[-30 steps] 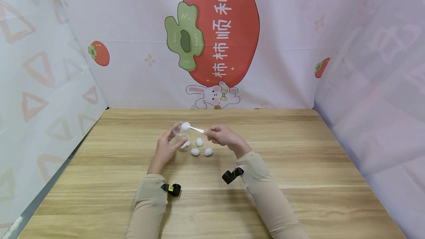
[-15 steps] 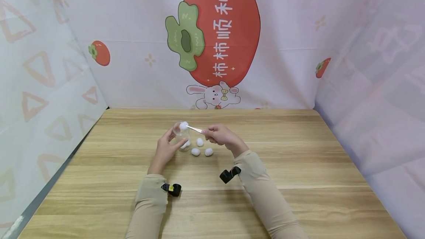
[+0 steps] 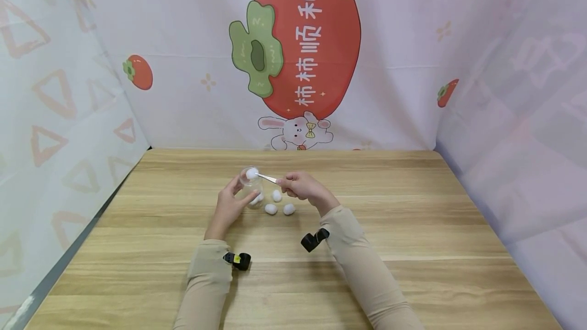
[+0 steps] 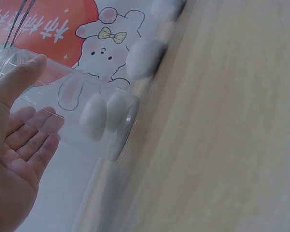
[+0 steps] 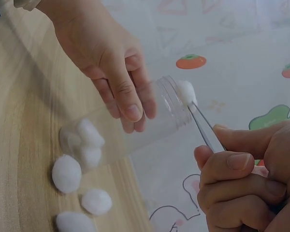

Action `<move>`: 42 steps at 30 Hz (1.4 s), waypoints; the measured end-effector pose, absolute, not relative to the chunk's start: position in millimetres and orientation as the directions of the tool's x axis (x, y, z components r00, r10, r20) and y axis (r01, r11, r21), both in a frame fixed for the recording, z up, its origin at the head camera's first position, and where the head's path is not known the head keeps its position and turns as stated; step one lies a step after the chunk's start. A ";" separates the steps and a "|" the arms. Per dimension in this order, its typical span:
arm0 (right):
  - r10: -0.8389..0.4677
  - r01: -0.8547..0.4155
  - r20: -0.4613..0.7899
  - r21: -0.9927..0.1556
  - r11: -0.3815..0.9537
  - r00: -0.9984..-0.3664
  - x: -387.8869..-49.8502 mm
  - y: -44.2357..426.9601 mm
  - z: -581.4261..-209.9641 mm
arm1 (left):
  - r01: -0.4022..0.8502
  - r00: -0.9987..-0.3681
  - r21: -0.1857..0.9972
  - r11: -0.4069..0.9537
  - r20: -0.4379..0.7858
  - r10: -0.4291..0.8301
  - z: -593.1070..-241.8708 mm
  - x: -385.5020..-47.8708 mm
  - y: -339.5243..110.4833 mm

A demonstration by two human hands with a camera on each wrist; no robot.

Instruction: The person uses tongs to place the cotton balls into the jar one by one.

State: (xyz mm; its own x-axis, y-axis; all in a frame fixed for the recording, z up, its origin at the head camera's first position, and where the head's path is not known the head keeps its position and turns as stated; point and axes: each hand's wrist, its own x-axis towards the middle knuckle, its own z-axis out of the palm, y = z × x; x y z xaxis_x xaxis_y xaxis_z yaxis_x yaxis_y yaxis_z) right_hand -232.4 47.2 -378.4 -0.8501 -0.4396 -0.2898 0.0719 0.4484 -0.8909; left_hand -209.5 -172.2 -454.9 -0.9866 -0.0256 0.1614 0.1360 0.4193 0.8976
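Observation:
My left hand grips a clear, open-topped jar around its side, thumb on the near wall and fingers behind. Several white cotton balls lie at the bottom of the jar. Tweezers are pinched between the thumb and fingers of my right hand. At their tips a cotton ball sits right at the jar's mouth. Three loose cotton balls lie on the table to the right of the jar.
The wooden table reaches back to a printed cloth backdrop. Cloth walls also stand on the left and right. A small black camera is strapped to each wrist.
My right hand has shifted slightly left, bringing the tweezers and their cotton ball from the rim's right edge to over the jar's mouth. The left hand and jar stay put.

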 end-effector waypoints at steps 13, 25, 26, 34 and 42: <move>-0.440 0.088 -0.300 -0.893 0.441 -0.847 -233.3 46.4 -379.3 | 0.143 -0.984 0.897 0.419 0.175 -0.039 -458.6 -211.7 -170.7; -0.431 0.088 -0.302 -0.888 0.451 -0.850 -233.5 45.4 -379.3 | 0.144 -0.985 0.898 0.415 0.171 -0.028 -456.7 -210.6 -171.8; -0.430 0.084 -0.299 -0.888 0.451 -0.852 -233.4 45.3 -379.5 | 0.145 -0.985 0.901 0.410 0.170 -0.027 -456.9 -210.5 -172.0; -0.423 0.078 -0.288 -0.891 0.447 -0.859 -231.6 45.8 -379.4 | 0.150 -0.985 0.909 0.390 0.172 -0.024 -456.8 -210.4 -172.0; -0.420 0.076 -0.277 -0.897 0.435 -0.864 -230.6 47.0 -379.4 | 0.142 -0.986 0.910 0.390 0.166 -0.028 -456.0 -209.8 -171.6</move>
State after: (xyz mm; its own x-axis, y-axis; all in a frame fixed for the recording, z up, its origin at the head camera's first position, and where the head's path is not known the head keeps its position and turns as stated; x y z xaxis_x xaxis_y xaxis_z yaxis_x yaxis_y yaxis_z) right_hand -230.6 47.0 -379.4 -0.8641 -0.4204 -0.2768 0.0758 0.4351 -0.8972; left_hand -209.8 -171.6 -456.0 -0.9857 -0.0278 0.1661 0.1423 0.3905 0.9095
